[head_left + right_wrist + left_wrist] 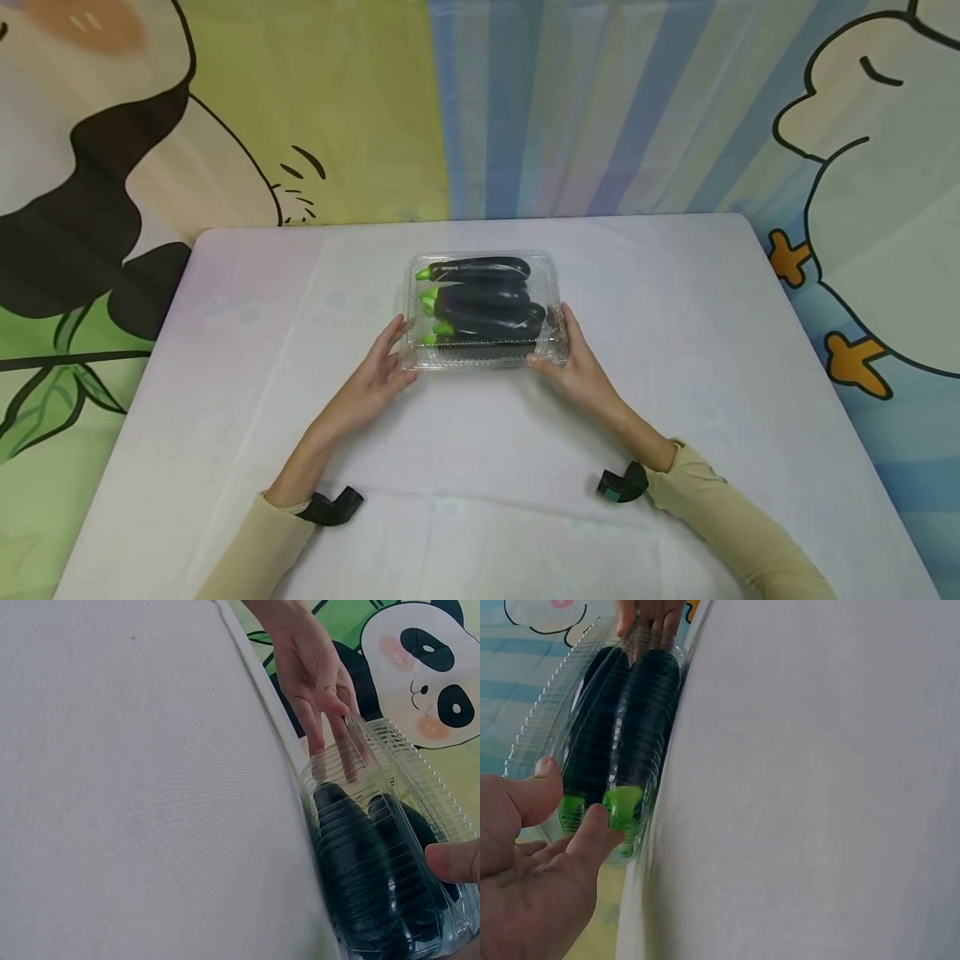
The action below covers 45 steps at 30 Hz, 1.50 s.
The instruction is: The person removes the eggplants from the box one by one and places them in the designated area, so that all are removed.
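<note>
A clear plastic clamshell box with ribbed sides lies crosswise in front of the person. Inside it, several dark purple eggplants lie side by side, their green stem ends towards the left. My left hand holds the box's left end, the thumb by the near corner and the fingers along the end wall. At the opposite end, my right hand grips the right near corner, thumb over the front and fingers along the side. The left wrist view shows the green stem ends close by the left fingers.
A white-covered table lies under the box and both forearms. Behind it hangs a cartoon-printed cloth backdrop. Each sleeve cuff carries a small black wrist camera, one on the left and one on the right.
</note>
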Each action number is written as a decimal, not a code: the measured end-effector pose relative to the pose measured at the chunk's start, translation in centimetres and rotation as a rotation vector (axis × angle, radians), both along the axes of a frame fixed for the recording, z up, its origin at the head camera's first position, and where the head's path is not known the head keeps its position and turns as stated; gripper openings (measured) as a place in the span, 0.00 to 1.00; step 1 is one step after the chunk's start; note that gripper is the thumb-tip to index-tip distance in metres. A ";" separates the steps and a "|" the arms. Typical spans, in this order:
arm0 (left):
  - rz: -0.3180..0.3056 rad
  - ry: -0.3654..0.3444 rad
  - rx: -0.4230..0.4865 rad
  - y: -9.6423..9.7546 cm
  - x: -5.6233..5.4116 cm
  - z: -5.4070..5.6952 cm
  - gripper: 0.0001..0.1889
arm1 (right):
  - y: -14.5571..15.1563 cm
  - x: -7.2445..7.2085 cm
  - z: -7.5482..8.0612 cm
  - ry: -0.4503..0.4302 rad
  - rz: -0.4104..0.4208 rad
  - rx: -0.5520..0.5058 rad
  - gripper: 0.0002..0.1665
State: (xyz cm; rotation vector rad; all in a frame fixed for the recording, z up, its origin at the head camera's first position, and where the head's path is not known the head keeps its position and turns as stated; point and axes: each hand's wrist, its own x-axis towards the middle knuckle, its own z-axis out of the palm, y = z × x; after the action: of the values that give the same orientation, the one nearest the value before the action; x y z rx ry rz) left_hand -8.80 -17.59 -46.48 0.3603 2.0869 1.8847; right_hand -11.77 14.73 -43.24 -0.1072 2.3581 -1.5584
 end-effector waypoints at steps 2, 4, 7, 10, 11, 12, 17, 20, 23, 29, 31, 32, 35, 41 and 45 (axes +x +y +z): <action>-0.018 0.010 0.001 -0.1 0.0 0.0 0.45 | -0.2 0.2 0.8 -0.010 -0.004 -0.005 0.59; -0.023 0.010 -0.014 -0.1 0.1 0.2 0.44 | -0.3 0.3 1.2 -0.011 -0.003 -0.003 0.59; -0.005 0.004 -0.074 0.1 0.4 0.5 0.42 | -0.1 0.2 0.6 -0.009 -0.003 -0.002 0.60; 0.020 -0.008 -0.137 0.5 0.6 0.9 0.41 | 0.2 0.0 -0.6 0.002 -0.002 0.003 0.62; 0.028 -0.009 -0.153 0.6 0.6 1.0 0.41 | 0.3 -0.1 -1.0 0.007 -0.002 0.006 0.62; 0.032 -0.008 -0.162 0.7 0.6 1.0 0.41 | 0.4 -0.2 -1.4 0.011 -0.002 0.008 0.62; 0.043 0.000 -0.184 0.9 0.7 1.2 0.42 | 0.6 -0.5 -1.9 0.021 -0.005 0.008 0.62; 0.048 0.004 -0.189 0.9 0.7 1.3 0.41 | 0.6 -0.5 -1.9 0.023 -0.005 0.007 0.62; 0.062 0.008 -0.193 1.0 0.8 1.4 0.40 | 0.5 -0.5 -1.9 0.024 -0.001 0.007 0.62; 0.119 0.005 -0.213 1.2 0.8 1.2 0.36 | 0.5 -0.5 -1.9 0.012 -0.002 0.006 0.61; 0.144 0.006 -0.216 1.3 0.7 1.0 0.34 | 0.5 -0.5 -2.0 0.011 -0.003 0.003 0.62; 0.153 0.004 -0.221 1.4 0.7 1.0 0.33 | 0.5 -0.5 -2.0 0.011 -0.002 0.001 0.62; 0.183 0.001 -0.247 1.5 0.7 1.1 0.33 | 0.5 -0.5 -2.1 0.016 0.001 0.000 0.62; 0.226 0.010 -0.274 1.8 0.7 1.1 0.35 | 0.5 -0.6 -2.1 0.020 0.002 -0.005 0.62; 0.253 0.018 -0.270 2.0 0.8 1.1 0.35 | 0.5 -0.5 -2.0 0.018 -0.002 -0.012 0.62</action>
State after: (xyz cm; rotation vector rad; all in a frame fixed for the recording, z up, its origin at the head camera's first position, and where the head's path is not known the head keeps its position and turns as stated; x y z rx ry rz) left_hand -8.04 -15.56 -45.38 0.0523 2.4571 1.6957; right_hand -12.30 15.27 -45.28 -0.1228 2.3632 -1.5793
